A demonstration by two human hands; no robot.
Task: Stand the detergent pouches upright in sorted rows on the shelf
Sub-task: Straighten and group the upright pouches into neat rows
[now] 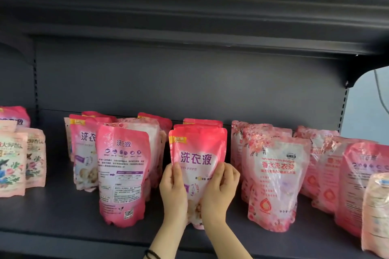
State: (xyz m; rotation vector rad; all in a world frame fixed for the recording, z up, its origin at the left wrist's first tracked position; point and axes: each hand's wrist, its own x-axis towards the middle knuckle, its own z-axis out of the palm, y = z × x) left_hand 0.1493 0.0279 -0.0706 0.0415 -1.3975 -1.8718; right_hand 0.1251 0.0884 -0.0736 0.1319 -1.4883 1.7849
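Head view: pink pouch [197, 153] upright on shelf [63, 212].
Left hand [173, 192]: grips its 9 o'clock edge.
Right hand [219, 192]: grips 3 o'clock edge.

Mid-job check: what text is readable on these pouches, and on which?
"洗衣液", "NEW": front of held pouch.
"洗衣液": back-facing pouch left of it.
"香水洗衣液": rose-print pouch at right.
Small print, far-left pouches: too blurred to read.
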